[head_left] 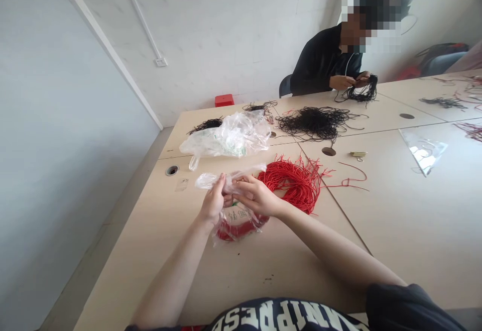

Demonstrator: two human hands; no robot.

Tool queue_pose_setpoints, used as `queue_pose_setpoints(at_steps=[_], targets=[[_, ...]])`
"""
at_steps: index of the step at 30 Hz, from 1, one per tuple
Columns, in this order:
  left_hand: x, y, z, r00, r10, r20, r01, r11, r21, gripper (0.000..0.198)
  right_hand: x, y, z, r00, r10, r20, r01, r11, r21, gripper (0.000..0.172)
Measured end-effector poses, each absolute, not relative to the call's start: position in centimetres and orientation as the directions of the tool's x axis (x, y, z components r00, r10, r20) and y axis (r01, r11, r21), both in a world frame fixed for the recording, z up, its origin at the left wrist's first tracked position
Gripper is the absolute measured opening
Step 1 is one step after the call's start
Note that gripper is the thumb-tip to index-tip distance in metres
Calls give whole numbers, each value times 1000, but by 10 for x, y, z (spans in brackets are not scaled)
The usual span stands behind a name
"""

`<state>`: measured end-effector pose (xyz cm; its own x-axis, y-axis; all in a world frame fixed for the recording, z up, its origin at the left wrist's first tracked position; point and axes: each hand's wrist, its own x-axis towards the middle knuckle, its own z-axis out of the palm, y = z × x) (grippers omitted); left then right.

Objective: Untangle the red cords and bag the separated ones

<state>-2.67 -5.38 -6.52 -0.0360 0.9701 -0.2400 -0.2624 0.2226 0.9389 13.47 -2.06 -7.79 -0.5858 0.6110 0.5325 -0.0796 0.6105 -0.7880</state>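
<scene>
My left hand (pixel 214 199) and my right hand (pixel 256 195) are both closed on a clear plastic bag (pixel 241 214) with green print, over the near part of the table. The bag's crumpled upper end sticks out above my fingers. Through its lower part shows a red cord bundle (pixel 235 231); how much of it is inside the bag I cannot tell. Touching my right hand's far side, a large coil of red cords (pixel 301 185) lies on the table with loose ends spread at the back and right.
Beyond my hands are a heap of white plastic bags (pixel 229 137) and a pile of black cords (pixel 316 122). A binder clip (pixel 358 155) and a clear set square (pixel 422 152) lie to the right. Across the table (pixel 158 250), a person (pixel 320 65) holds black cords.
</scene>
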Motion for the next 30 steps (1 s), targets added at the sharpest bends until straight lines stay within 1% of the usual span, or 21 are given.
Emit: queue_pose_setpoints(at_steps=[1,2,4,5,6,8,9,11,13,15,18,20,23,26,28,29,30], targets=[[-26,-54,-64,-43,973,-225,-273,205,940,47,133,-20,-80,-551,663,507,-97,552,-828,17],[-26,-54,-62,-37,977,-208,-275,190,942,47,131,-20,-81,-508,728,460,-137,459,-878,21],[-25,-57,-56,27,982,-185,-265,185,946,45,126,-20,-84,-441,845,303,-257,204,-944,28],[-25,-58,-53,79,981,-175,-250,190,949,46,124,-20,-85,-427,880,207,-316,70,-946,31],[-25,-60,-50,133,977,-165,-231,192,954,50,122,-19,-85,-433,895,112,-358,-56,-932,33],[-25,-63,-46,221,965,-142,-190,185,964,59,119,-17,-85,-482,874,-57,-391,-273,-879,40],[-25,-65,-45,244,960,-134,-171,179,969,62,118,-16,-85,-505,855,-113,-408,-353,-842,42],[-25,-66,-45,257,957,-136,-145,177,973,64,117,-14,-84,-533,835,-137,-470,-427,-772,39],[-26,-65,-48,256,952,-169,-136,209,968,66,118,-12,-83,-519,850,-90,-549,-412,-727,30],[-29,-62,-52,252,938,-239,-148,281,948,66,121,-11,-80,-484,874,-36,-607,-366,-705,24],[-36,-56,-53,270,883,-384,-234,447,864,62,130,-11,-73,-445,895,13,-648,-312,-695,23],[-43,-52,-50,266,861,-434,-328,504,799,58,138,-14,-69,-468,880,85,-624,-260,-737,24],[-50,-52,-40,252,886,-388,-469,463,752,53,149,-20,-67,-611,765,204,-473,-147,-868,23],[-51,-56,-30,307,898,-316,-566,439,698,49,158,-24,-66,-739,641,210,-315,-52,-948,24],[-50,-60,-25,314,911,-268,-583,408,703,48,163,-22,-62,-721,648,243,-265,67,-962,23],[-49,-61,-23,298,925,-236,-566,371,736,50,165,-21,-60,-680,674,289,-244,164,-956,25],[-47,-62,-22,279,938,-208,-527,330,783,52,167,-19,-56,-632,692,349,-215,276,-937,31]])
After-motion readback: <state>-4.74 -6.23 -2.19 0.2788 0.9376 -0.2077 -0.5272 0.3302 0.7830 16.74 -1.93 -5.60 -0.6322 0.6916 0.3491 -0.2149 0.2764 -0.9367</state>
